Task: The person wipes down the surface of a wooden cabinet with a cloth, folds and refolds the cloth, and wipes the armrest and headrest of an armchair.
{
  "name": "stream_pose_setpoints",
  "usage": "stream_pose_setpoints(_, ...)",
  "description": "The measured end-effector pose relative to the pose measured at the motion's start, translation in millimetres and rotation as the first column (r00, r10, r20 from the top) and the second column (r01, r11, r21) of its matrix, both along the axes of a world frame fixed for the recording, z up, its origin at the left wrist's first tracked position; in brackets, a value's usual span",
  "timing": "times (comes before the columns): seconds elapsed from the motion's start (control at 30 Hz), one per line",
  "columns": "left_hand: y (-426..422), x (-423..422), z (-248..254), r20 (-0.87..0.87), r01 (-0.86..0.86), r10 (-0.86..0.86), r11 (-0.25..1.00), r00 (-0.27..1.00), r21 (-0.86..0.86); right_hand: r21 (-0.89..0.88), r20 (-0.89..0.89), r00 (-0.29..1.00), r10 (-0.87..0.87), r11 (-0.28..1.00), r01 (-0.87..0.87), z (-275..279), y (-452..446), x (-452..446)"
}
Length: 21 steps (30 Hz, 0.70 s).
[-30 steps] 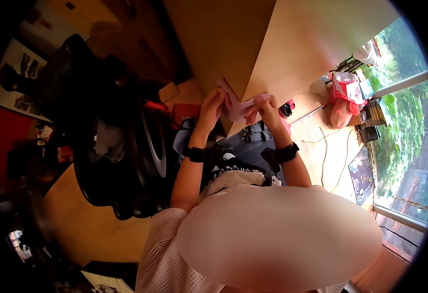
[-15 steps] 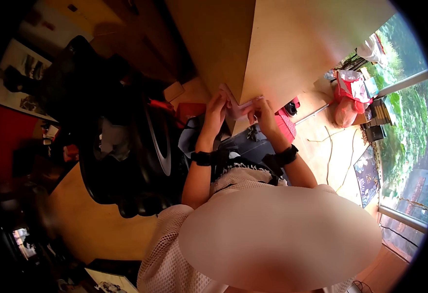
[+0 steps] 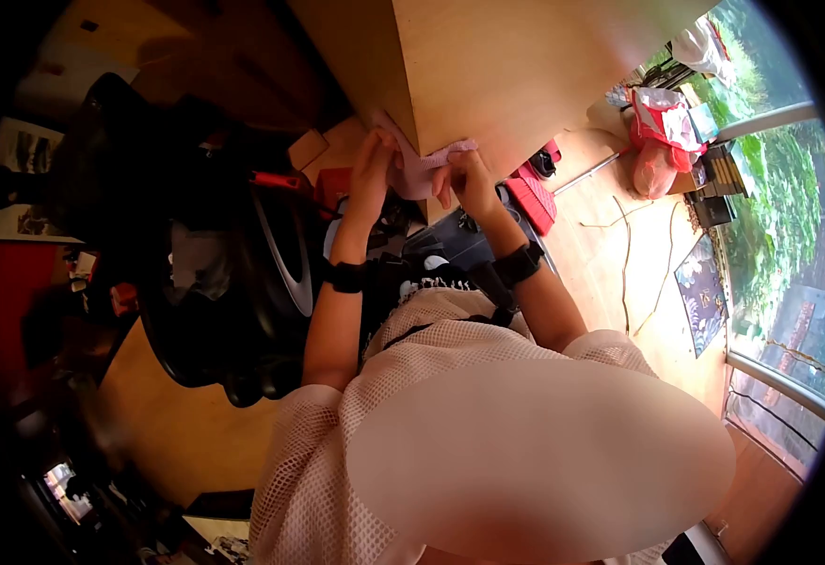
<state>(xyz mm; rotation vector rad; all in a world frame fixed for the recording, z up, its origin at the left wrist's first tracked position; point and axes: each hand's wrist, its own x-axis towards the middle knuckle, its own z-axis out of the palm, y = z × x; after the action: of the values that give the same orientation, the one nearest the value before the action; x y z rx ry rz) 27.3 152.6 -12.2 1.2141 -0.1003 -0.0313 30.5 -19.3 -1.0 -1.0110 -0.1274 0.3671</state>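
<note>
Two hands of ours share one pink cloth (image 3: 416, 175), which lies against the lower corner of the wooden unit (image 3: 488, 71) at twelve o'clock in our view. Our left hand (image 3: 372, 162), toward eleven, has a narrow grip on its left end; our right hand (image 3: 467, 179), toward one, pinches the other end with some fingers curled below. We wear a black wristband (image 3: 344, 276) on the left and another black band (image 3: 522, 265) on the right. The black chair (image 3: 229, 311) sits at nine. Toward two o'clock lie a red ridged object (image 3: 533, 201) and, farther out, a red-and-white bag (image 3: 662, 122). At three, gold marks show on a dark patterned sheet (image 3: 701, 292), too small for us to read; we can make out no brand or label.
</note>
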Motion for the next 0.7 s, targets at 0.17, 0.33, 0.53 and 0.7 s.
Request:
stream_pose_setpoints(0.17, -3, -3, 23, 0.008, -0.051, 0.052, 0.996, 0.999, -0.078, -0.258, -0.037, 0.998, -0.051, 0.965, 0.04, 41, 11, -9)
stream_pose_setpoints(0.33, -17, -22, 138, 0.394, -0.041, 0.039, 0.999, 0.918, -0.003, -0.096, 0.223, 0.973, -0.056, 0.992, 0.079, 131, 12, -6)
stream_pose_setpoints(0.53, -20, -13, 75, 0.259, -0.144, 0.149, 0.989, 0.954, -0.036, -0.204, 0.264, 0.962, -0.07, 0.971, 0.126, 84, 12, -7)
stream_pose_setpoints(0.7, -19, -13, 18, 0.085, -0.222, 0.212, 0.968, 0.973, 0.12, -0.23, 0.149, 0.989, -0.025, 0.971, 0.059, 26, 9, -4)
